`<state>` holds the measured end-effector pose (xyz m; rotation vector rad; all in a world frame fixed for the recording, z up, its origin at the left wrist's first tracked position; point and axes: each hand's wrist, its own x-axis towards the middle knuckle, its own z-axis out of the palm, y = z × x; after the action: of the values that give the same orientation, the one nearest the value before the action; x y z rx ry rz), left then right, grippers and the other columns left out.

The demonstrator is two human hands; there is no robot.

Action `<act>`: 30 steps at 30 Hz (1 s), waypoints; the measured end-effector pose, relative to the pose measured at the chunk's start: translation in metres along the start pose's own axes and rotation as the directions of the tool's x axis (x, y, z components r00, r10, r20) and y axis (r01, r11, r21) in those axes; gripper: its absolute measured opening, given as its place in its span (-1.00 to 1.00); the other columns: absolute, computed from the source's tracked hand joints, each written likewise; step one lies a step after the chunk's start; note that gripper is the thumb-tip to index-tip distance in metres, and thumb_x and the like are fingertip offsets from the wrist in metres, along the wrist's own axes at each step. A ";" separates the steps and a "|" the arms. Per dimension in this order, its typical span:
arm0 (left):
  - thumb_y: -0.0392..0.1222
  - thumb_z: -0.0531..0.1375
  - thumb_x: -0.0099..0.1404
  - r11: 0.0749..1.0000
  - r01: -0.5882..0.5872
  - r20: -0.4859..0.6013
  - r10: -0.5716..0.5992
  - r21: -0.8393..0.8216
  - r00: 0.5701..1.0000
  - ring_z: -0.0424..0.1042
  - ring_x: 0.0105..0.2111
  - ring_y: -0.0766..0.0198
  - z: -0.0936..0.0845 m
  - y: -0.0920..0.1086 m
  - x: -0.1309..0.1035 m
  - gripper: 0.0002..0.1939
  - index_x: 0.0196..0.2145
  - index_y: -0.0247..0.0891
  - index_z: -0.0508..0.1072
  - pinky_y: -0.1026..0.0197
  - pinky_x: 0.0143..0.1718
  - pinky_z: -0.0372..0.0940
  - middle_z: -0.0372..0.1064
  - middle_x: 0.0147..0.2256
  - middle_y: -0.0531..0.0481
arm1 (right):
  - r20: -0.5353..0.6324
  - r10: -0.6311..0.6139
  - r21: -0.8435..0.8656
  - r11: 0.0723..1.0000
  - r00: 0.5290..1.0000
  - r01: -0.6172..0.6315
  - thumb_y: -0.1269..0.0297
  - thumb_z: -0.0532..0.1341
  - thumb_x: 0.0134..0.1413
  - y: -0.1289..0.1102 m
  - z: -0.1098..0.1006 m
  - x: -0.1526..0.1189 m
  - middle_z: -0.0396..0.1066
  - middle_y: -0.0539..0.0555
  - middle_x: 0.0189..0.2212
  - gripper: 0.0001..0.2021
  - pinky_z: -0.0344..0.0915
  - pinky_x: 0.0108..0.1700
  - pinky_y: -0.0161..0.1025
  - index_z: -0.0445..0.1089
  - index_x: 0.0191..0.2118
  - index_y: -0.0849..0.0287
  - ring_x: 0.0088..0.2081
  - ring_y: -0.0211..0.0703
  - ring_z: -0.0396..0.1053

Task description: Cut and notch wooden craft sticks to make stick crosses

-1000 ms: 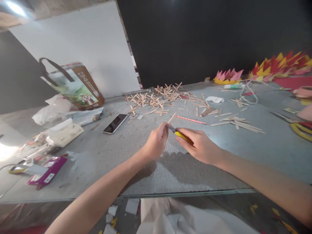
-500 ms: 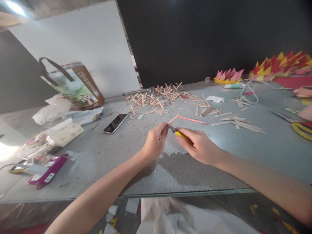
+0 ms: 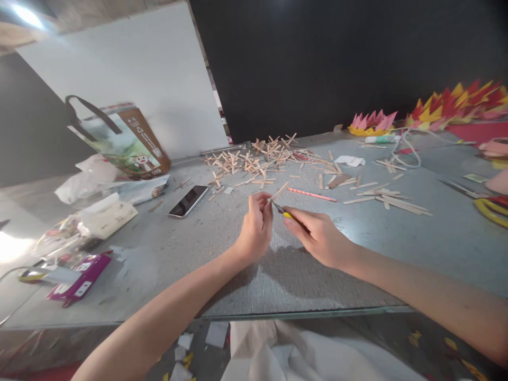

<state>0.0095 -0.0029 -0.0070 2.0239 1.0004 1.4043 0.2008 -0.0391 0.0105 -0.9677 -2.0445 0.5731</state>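
Between the fingertips of my left hand [image 3: 257, 225] is a thin wooden stick [image 3: 281, 190], pointing up and away to the right. My right hand [image 3: 319, 235] is closed round a yellow-handled utility knife [image 3: 286, 214], its grey front end meeting the stick close to my left fingers. How far the blade has cut in is too small to tell. Just beyond my hands a red-and-white patterned pencil-like rod [image 3: 312, 194] lies on the table. Farther back is a heap of wooden sticks [image 3: 254, 164], many of them crossed in pairs.
A phone [image 3: 189, 201] lies left of my hands, with a carrier bag [image 3: 130, 140] behind it and a purple packet [image 3: 81, 278] nearer. Loose sticks [image 3: 397, 201], scissors [image 3: 486, 203] and folded-paper flowers [image 3: 373, 123] are on the right. The table's front edge [image 3: 301, 315] runs below my forearms.
My left fingers have shifted and spread a little around the stick, which points up more steeply. The knife has moved slightly left and up along with my right hand.
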 end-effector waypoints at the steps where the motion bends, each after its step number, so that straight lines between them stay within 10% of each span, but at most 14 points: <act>1: -0.13 -0.03 0.63 1.000 -0.005 -0.011 0.004 -0.026 1.000 0.32 -0.39 0.35 0.001 -0.002 0.000 -0.88 0.04 -0.16 0.17 0.27 -0.33 0.21 0.35 -0.30 0.05 | -0.003 0.000 0.002 1.000 1.000 0.000 0.10 0.02 0.57 0.000 0.000 0.000 0.38 0.00 -0.39 -0.71 0.20 -0.26 -0.24 0.41 -0.09 0.12 -0.38 -0.19 0.31; 30: 0.01 0.07 0.60 0.962 -0.020 -0.072 0.000 -0.273 0.997 0.34 -0.33 0.33 0.006 -0.001 0.001 -0.78 -0.16 -0.13 0.14 0.17 -0.21 0.28 0.25 -0.32 0.09 | 0.030 0.081 0.100 0.991 0.996 -0.084 0.04 -0.01 0.57 -0.008 0.003 -0.003 0.24 -0.11 -0.59 -0.64 0.24 -0.43 -0.25 0.42 0.06 0.14 -0.57 -0.23 0.27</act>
<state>0.0146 -0.0013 -0.0092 1.7900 0.7759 1.5366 0.1959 -0.0460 0.0124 -0.9925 -1.9850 0.7291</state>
